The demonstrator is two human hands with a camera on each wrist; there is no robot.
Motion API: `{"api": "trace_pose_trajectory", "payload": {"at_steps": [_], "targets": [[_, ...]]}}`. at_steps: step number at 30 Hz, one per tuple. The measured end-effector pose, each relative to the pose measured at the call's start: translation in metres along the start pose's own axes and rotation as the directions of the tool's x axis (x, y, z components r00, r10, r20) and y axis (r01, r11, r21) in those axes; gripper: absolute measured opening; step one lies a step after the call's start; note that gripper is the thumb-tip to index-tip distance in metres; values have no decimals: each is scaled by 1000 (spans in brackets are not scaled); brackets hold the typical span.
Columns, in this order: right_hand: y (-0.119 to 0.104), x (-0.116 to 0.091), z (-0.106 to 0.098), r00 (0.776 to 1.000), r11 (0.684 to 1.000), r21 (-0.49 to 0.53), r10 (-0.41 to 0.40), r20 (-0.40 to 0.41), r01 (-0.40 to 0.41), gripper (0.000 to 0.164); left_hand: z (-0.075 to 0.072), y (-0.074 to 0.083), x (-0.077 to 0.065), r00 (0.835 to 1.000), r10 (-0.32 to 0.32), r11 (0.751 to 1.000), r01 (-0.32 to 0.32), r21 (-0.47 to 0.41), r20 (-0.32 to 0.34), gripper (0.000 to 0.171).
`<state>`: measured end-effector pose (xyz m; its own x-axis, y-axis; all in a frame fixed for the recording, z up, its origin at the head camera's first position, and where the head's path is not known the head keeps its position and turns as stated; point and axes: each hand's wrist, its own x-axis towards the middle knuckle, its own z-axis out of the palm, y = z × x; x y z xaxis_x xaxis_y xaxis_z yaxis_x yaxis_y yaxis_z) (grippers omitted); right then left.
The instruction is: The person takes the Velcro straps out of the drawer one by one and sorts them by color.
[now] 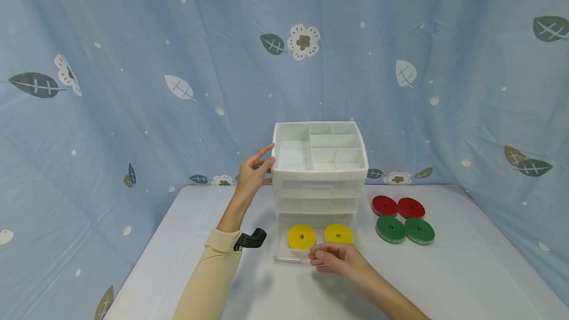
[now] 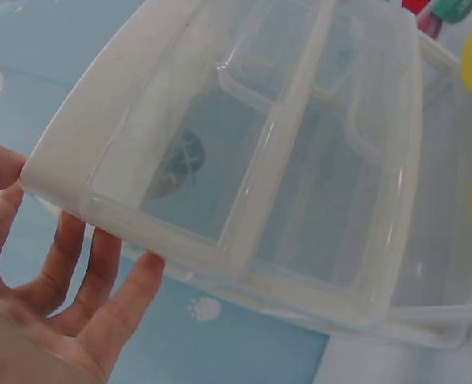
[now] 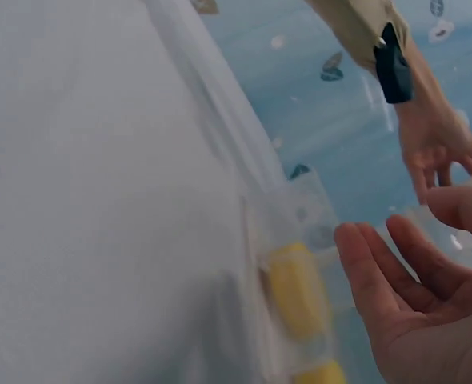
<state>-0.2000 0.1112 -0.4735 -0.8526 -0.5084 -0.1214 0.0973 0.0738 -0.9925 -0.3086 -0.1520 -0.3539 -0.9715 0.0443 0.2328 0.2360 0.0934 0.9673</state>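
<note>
A white plastic drawer unit [image 1: 320, 174] with clear drawers stands upright at the back of the table. My left hand [image 1: 253, 172] rests its fingertips against the unit's left side near the top. In the left wrist view, the fingers [image 2: 100, 272] spread along the unit's edge. The bottom drawer [image 1: 286, 259] is pulled out, and two yellow rolls [image 1: 302, 237] lie side by side in it. Over that drawer's front right part, my right hand [image 1: 340, 260] hovers with loosely bent fingers and nothing held. In the right wrist view, its fingers [image 3: 404, 272] are apart from the thumb.
To the right of the unit lie two red rolls [image 1: 384, 206], with two green rolls [image 1: 391, 229] in front of them. Divided compartments [image 1: 335, 142] form the unit's top. A white cloth covers the table [image 1: 178, 260], and a blue patterned curtain [image 1: 222, 63] hangs behind.
</note>
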Motion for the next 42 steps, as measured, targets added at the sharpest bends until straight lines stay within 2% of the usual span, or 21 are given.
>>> {"api": "trace_pose_trajectory", "payload": {"at_steps": [4,6,8,12,16,19,24,29,33,42], "targets": [[-13,5,-13,997,985,-152,-80,-23,75,46,0,0,0,1000,1,1000,-1,5,-4,43],[-19,9,-21,991,954,-283,-121,-50,103,44,1,0,0,1000,2,1000,-2,8,-4,43],[-23,14,-29,984,898,-423,-166,-71,121,39,1,0,0,1000,1,1000,-1,15,-4,43],[-25,24,-41,966,754,-640,-248,-68,148,31,1,-1,0,1000,3,1000,-3,20,-3,43],[-22,31,-48,960,686,-709,-275,-46,163,33,1,-1,0,1000,1,1000,-1,10,-2,43],[-20,35,-48,960,634,-761,-275,-51,141,35,2,0,0,1000,-6,1000,6,-6,1,43],[-18,42,-46,966,501,-861,-254,-50,88,37,2,0,1,1000,-8,1000,8,-19,3,43],[-18,45,-45,980,446,-894,-192,-51,41,38,1,0,0,1000,0,1000,0,-13,4,43],[-21,46,-44,986,407,-912,-167,-16,54,39,0,0,0,1000,-3,1000,3,-4,2,43],[-25,50,-39,994,339,-941,-107,-29,9,45,-1,1,-2,1000,-9,1000,10,-27,12,43]]}}
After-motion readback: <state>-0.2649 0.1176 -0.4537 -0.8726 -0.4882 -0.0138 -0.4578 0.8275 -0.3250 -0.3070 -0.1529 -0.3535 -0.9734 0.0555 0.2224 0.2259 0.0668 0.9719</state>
